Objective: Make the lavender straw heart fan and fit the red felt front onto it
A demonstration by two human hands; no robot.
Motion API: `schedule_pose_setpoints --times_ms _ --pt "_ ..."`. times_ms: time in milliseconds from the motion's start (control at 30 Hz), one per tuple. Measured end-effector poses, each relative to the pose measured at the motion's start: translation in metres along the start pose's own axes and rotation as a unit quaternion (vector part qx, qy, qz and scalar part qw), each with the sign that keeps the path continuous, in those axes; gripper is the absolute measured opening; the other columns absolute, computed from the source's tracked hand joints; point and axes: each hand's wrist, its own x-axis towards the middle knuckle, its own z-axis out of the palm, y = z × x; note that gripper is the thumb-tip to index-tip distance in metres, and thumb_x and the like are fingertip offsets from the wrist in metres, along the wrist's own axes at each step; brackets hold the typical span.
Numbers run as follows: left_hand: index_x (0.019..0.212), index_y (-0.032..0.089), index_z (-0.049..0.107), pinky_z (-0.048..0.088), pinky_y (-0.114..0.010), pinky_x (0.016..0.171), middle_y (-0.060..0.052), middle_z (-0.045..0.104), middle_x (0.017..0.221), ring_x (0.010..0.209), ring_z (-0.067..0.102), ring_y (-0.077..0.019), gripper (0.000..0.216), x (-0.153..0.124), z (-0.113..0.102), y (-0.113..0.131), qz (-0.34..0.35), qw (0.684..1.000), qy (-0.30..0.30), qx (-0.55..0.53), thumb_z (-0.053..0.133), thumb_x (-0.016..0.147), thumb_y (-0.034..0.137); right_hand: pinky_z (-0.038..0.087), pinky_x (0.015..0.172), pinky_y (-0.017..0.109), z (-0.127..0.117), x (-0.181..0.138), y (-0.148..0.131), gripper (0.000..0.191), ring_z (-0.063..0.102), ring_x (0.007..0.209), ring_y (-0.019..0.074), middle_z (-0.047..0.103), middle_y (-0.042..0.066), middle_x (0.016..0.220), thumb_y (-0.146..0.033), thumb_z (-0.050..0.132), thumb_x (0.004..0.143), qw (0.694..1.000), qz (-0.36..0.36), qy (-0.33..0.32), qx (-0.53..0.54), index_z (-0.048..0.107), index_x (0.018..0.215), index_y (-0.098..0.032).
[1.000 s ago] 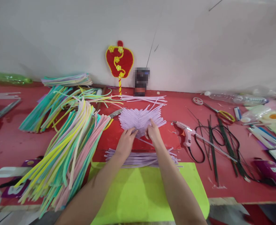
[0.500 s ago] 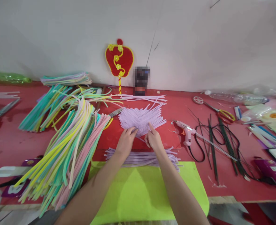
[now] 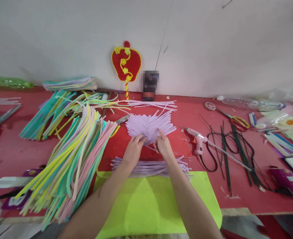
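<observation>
A leaf-like panel of lilac pipe cleaners, laid in a herringbone pattern, lies flat on a red sheet. My left hand is at the panel's lower left edge, thumb and fingers closed on the strands. At the lower right edge is my right hand; its index finger stretches onto the panel while the thumb and other fingers pinch a lilac strand that runs out toward the left. Below both wrists lies a bundle of loose lilac pipe cleaners, partly covered by my forearms.
Multicoloured pipe cleaners are heaped at left. Pink glue gun, dark green stems, cable and yellow-handled scissors lie at right. A red fan-shaped ornament and a blurred phone-like object stand by the wall.
My right hand's curled fingers have shifted very slightly beside the panel. My left hand and the panel look the same.
</observation>
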Motion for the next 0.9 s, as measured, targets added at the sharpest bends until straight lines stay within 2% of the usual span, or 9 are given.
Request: schedule_pose_setpoints --times_ms 167,300,467,700,900 --pt "0.122 0.016 0.057 0.047 -0.039 0.096 -0.011 0.057 0.124 0.109 0.052 -0.02 0.037 -0.001 0.0 0.0 0.006 1.0 -0.001 0.0 0.04 0.091 0.008 0.02 0.029 0.015 0.004 -0.006 -0.001 0.065 0.029 0.023 0.0082 0.037 -0.013 0.032 -0.015 0.029 0.083 1.0 0.012 -0.007 0.006 0.02 0.147 -0.01" --pt "0.122 0.014 0.057 0.047 -0.038 0.096 -0.012 0.056 0.124 0.109 0.052 -0.0206 0.037 0.0 -0.001 0.0 0.008 1.0 -0.005 0.002 0.039 0.09 0.008 0.017 0.028 0.015 0.008 -0.015 -0.011 0.062 0.026 0.022 0.0077 0.033 -0.013 0.03 -0.013 0.028 0.085 0.998 0.052 -0.001 0.02 0.021 0.147 -0.009" --pt "0.122 0.017 0.057 0.047 -0.039 0.095 -0.011 0.057 0.123 0.109 0.052 -0.0204 0.037 0.0 -0.001 -0.001 0.014 1.0 0.005 0.001 0.039 0.091 0.009 0.017 0.028 0.016 0.01 -0.021 -0.021 0.061 0.023 0.022 0.0074 0.031 -0.013 0.029 -0.01 0.027 0.086 0.996 0.081 0.006 0.021 0.022 0.146 -0.006" --pt "0.122 0.012 0.057 0.047 -0.038 0.095 -0.013 0.057 0.123 0.11 0.051 -0.0214 0.037 -0.001 -0.002 0.001 0.013 1.0 -0.004 0.005 0.041 0.089 0.008 0.017 0.027 0.016 0.005 -0.028 -0.011 0.06 0.027 0.023 0.008 0.031 -0.012 0.03 -0.011 0.026 0.086 0.997 0.07 0.005 0.015 0.023 0.145 -0.002" --pt "0.123 0.017 0.057 0.048 -0.04 0.094 -0.012 0.057 0.122 0.11 0.052 -0.0202 0.039 0.0 -0.001 0.001 0.008 1.0 0.004 -0.002 0.038 0.09 0.008 0.017 0.028 0.015 0.006 -0.033 -0.002 0.063 0.026 0.022 0.0072 0.031 -0.013 0.031 -0.016 0.028 0.085 0.997 0.063 0.008 0.031 0.021 0.145 -0.002"
